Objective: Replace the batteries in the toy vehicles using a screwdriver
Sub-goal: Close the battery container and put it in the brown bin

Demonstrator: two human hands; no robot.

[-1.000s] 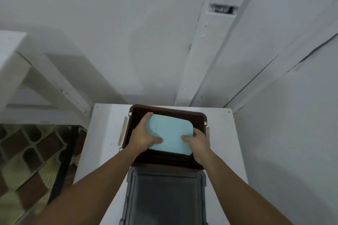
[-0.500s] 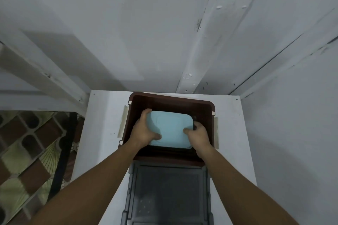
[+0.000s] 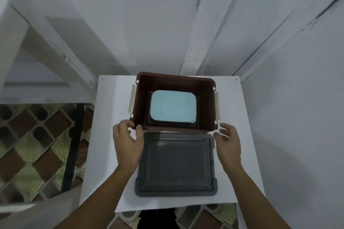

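One brown bin (image 3: 205, 102), one blue box (image 3: 173, 107), one grey lid (image 3: 176, 163)

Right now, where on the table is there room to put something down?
Bare table lies left of the bin, right of the bin and lid, and a thin strip before the lid. The middle is crowded: bin, lid, and left hand and right hand at the bin's near corners.

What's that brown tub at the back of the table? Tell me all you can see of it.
The deep brown plastic bin stands upright and open-topped, with rounded corners, at the far end of the white table. A light blue rounded item lies flat inside. The left hand grips its near-left corner; a grey plastic lid lies just before it.
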